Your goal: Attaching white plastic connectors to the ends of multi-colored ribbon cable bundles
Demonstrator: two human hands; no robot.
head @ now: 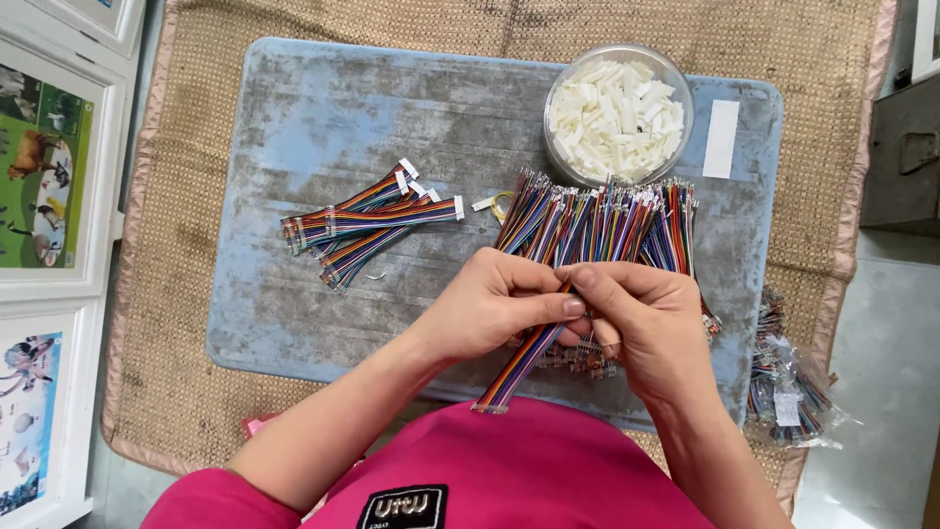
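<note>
My left hand (490,309) and my right hand (641,323) meet over the near edge of a worn blue board (323,127). Both pinch one flat multicoloured ribbon cable (519,362), whose lower end hangs toward my pink shirt. Just beyond my fingers lies a large pile of the same coloured cables (597,225). A smaller bundle of cables with white connectors (367,223) lies to the left. A round clear tub of white plastic connectors (617,113) stands at the far right of the board.
The board rests on a woven brown mat (176,323). A clear bag of more cables (788,382) lies at the right edge. A white strip (722,137) sits beside the tub. Framed pictures (44,167) lie on the left, a grey metal box (901,157) on the right.
</note>
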